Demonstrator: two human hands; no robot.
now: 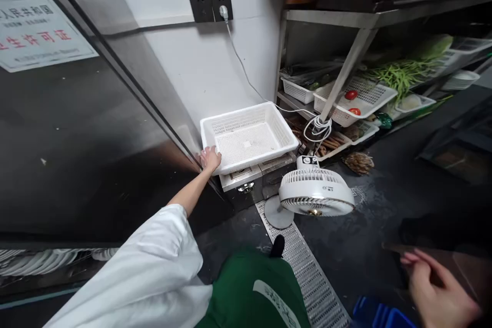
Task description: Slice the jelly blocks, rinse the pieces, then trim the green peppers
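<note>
White plastic basket on a low metal box, back against the wall; nothing piled in it, so its perforated floor shows; the box top likely serves to lift it off the floor. Left hand grips the near-left corner of the rim, arm at full stretch – presumably because that corner is the nearest firm edge. Right hand well apart, low at the right edge; fingers loosely spread, nothing seen in its grasp.

Farther out: a white fan stands just beside the box; its cord runs up to a wall socket, the slack coiled at the foot of a shelf leg – probably to keep it off the floor; beyond, tomatoes sit in another basket, whose open mesh presumably lets air through.
</note>
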